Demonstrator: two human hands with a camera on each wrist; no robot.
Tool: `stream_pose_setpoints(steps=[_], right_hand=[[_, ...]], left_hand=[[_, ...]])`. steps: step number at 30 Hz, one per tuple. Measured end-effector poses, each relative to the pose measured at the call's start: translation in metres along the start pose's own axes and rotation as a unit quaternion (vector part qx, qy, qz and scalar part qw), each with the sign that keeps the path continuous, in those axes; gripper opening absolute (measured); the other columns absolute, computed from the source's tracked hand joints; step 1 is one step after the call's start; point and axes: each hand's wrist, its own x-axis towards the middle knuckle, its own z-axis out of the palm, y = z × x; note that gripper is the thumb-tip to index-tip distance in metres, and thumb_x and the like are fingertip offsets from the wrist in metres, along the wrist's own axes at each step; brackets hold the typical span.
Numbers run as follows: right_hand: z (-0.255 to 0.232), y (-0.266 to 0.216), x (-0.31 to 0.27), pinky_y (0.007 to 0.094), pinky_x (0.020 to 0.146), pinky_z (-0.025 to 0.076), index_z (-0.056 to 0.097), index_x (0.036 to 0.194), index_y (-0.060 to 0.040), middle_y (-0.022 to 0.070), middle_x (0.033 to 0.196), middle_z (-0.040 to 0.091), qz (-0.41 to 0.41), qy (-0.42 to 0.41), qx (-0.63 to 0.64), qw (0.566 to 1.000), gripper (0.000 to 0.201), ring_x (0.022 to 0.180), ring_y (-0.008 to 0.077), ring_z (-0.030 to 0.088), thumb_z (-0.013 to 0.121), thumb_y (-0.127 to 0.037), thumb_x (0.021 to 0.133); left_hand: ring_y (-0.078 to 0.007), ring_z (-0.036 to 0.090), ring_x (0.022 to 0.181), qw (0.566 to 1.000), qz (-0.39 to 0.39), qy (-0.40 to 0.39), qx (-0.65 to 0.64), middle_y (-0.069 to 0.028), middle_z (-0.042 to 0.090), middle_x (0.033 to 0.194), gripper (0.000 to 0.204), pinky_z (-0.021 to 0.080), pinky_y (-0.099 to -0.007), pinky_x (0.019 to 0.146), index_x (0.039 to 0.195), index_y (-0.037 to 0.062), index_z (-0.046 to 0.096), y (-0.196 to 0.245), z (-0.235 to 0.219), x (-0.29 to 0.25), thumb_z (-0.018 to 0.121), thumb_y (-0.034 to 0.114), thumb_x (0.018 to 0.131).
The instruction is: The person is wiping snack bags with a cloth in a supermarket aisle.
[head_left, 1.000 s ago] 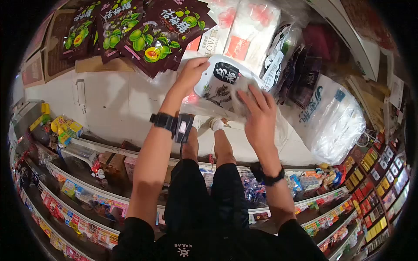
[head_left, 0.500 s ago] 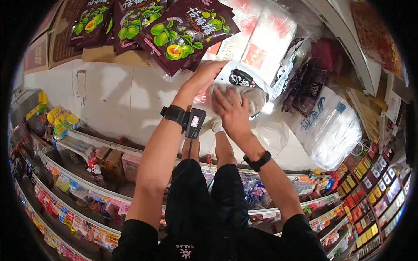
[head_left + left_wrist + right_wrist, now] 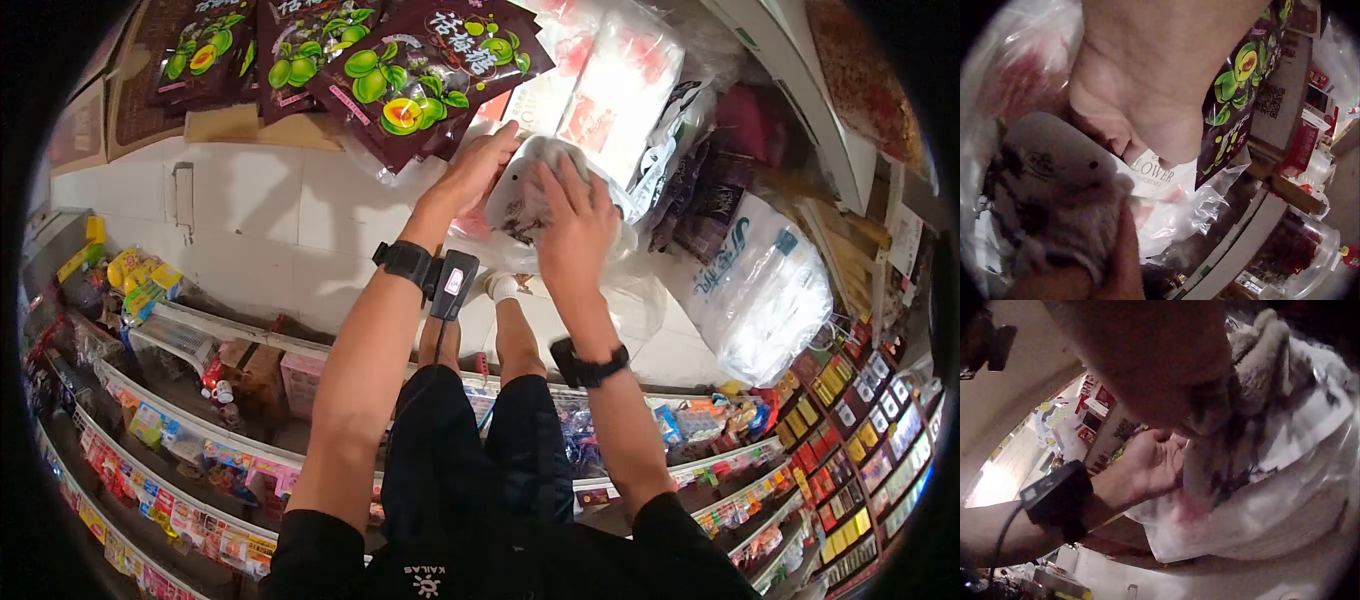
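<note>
My left hand [image 3: 480,168] grips the near left edge of a white bag [image 3: 512,205] printed with dark characters and a branch drawing. A grey cloth [image 3: 566,158] lies bunched on the bag's face, and my right hand [image 3: 582,215] holds it against the surface. In the left wrist view the cloth [image 3: 1075,228] covers the lower part of the bag [image 3: 1047,147]. The right wrist view shows a fold of cloth [image 3: 1266,359] poking out past the right hand, with the left hand [image 3: 1157,462] beyond.
Dark plum-candy bags [image 3: 425,75] overlap on a cardboard box at the upper left. Flower-print tissue packs [image 3: 610,85] lie behind the white bag. A clear plastic sack [image 3: 765,300] is to the right. Shelves of goods [image 3: 190,440] run along the near side.
Both hands and the white bag have moved slightly right since a second ago. The right hand swept the cloth left across the bag, then back up and right.
</note>
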Motion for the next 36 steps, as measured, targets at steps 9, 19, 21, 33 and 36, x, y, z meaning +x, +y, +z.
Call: stream_pose_setpoints(steps=[9, 19, 21, 33, 36], right_hand=[[0.021, 0.003, -0.048, 0.0607, 0.109, 0.037, 0.07, 0.131, -0.0107, 0.0029, 0.154, 0.053, -0.18, -0.118, -0.044, 0.976, 0.043, 0.139, 0.0349, 0.046, 0.062, -0.017, 0.089], [-0.016, 0.068, -0.118, 0.0551, 0.108, 0.039, 0.075, 0.128, -0.0196, -0.0002, 0.152, 0.058, 0.016, -0.099, -0.042, 0.994, 0.054, 0.137, 0.0347, 0.049, 0.067, -0.001, 0.078], [-0.015, 0.07, -0.118, 0.0538, 0.107, 0.039, 0.077, 0.124, -0.0198, -0.0009, 0.151, 0.06, 0.064, -0.07, -0.022, 0.995, 0.052, 0.135, 0.0354, 0.05, 0.067, 0.001, 0.077], [0.002, 0.062, 0.007, 0.0552, 0.103, 0.042, 0.076, 0.12, -0.0208, 0.0034, 0.143, 0.062, 0.003, -0.004, -0.027, 1.0, 0.039, 0.127, 0.0344, 0.054, 0.066, -0.008, 0.084], [-0.003, 0.087, -0.007, 0.0555, 0.105, 0.041, 0.076, 0.125, -0.0259, 0.0, 0.142, 0.065, 0.054, 0.004, -0.031, 0.998, 0.053, 0.129, 0.0328, 0.054, 0.069, -0.002, 0.078]], left_hand=[[-0.0142, 0.065, 0.101, 0.984, 0.055, -0.017, 0.167, -0.0093, 0.074, 0.114, 0.04, 0.051, -0.0308, 0.089, 0.131, -0.0044, 0.069, -0.017, -0.007, 0.003, 0.065, 0.021, 0.1], [-0.0119, 0.068, 0.096, 0.973, 0.097, 0.015, 0.208, -0.0085, 0.076, 0.111, 0.034, 0.054, -0.0302, 0.085, 0.129, -0.006, 0.068, -0.026, -0.003, 0.005, 0.064, 0.014, 0.102], [-0.0123, 0.068, 0.099, 0.975, 0.084, 0.032, 0.201, -0.0092, 0.076, 0.115, 0.035, 0.054, -0.0303, 0.087, 0.131, -0.006, 0.067, -0.021, -0.002, 0.005, 0.064, 0.014, 0.102], [-0.0112, 0.065, 0.11, 0.973, 0.068, 0.004, 0.222, -0.0094, 0.071, 0.128, 0.038, 0.052, -0.0293, 0.096, 0.14, -0.0072, 0.06, -0.016, 0.001, -0.002, 0.058, 0.011, 0.107], [-0.0119, 0.067, 0.109, 0.979, 0.067, -0.004, 0.194, -0.0086, 0.073, 0.125, 0.04, 0.053, -0.0282, 0.095, 0.142, -0.0074, 0.058, -0.021, -0.003, 0.004, 0.059, 0.011, 0.107]])
